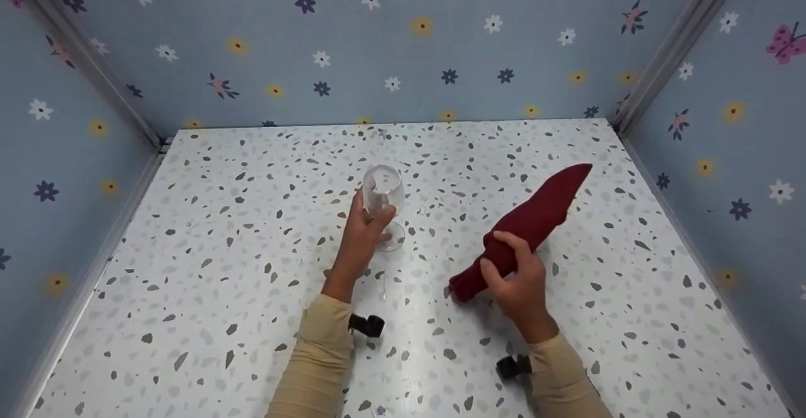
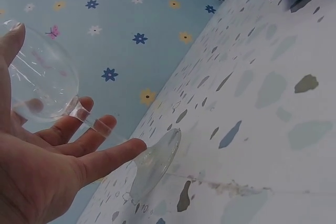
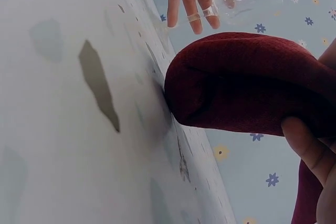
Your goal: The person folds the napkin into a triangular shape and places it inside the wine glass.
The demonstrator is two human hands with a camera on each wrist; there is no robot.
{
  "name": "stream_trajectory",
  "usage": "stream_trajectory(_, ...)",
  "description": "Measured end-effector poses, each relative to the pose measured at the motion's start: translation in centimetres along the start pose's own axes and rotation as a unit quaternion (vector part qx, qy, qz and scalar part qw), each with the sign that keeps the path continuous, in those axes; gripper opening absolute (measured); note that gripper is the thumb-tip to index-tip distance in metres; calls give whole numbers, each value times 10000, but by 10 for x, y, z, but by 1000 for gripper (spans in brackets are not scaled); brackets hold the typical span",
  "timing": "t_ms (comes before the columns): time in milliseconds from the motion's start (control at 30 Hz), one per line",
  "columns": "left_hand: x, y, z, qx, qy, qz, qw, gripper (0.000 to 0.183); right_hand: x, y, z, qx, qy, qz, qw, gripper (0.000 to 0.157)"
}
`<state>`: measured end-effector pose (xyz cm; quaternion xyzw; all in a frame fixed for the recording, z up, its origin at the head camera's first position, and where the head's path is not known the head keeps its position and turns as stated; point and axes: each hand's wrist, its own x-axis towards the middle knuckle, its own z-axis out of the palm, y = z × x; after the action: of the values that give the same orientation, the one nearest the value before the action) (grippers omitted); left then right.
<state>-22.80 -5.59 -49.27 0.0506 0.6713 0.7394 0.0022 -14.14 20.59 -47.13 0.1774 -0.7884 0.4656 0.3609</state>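
A clear stemmed wine glass is held upright by my left hand, at the middle of the tabletop. In the left wrist view the thumb lies against the bowl and the other fingers pass behind the stem. The glass's foot is at the table surface; touching or just above it, I cannot tell. My right hand grips a dark red folded cloth napkin around its narrow part. Its wide pointed end slants to the far right, and its rolled lower end is close to the table.
Under both hands lies a white speckled tabletop. Blue flowered panels stand at the back and both sides, meeting at metal corner posts. A small black camera mount sticks out from each wrist.
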Motion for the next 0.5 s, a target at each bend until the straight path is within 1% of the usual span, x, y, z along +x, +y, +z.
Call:
stream_trajectory(133, -2, 0, 4, 55, 17, -51, 10000, 82, 0, -2, 0, -45, 28, 27, 10000, 46)
stream_trajectory(233, -1, 0, 7, -17, -29, -71, 10000, 81, 0, 0, 0, -47, 48, -15, 10000, 46)
stream_trajectory(300, -1, -1, 8, -81, -80, -68, 9999, 81, -2, 5, 1, -49, 66, -63, 9999, 46)
stream_trajectory(433, 0, -1, 11, -121, -177, -95, 9997, 81, -7, 24, 4, -75, 81, -109, 9999, 47)
stream_trajectory(500, -3, 5, 13, -56, -187, -105, 9998, 81, -11, 33, 4, -72, 66, -101, 9999, 47)
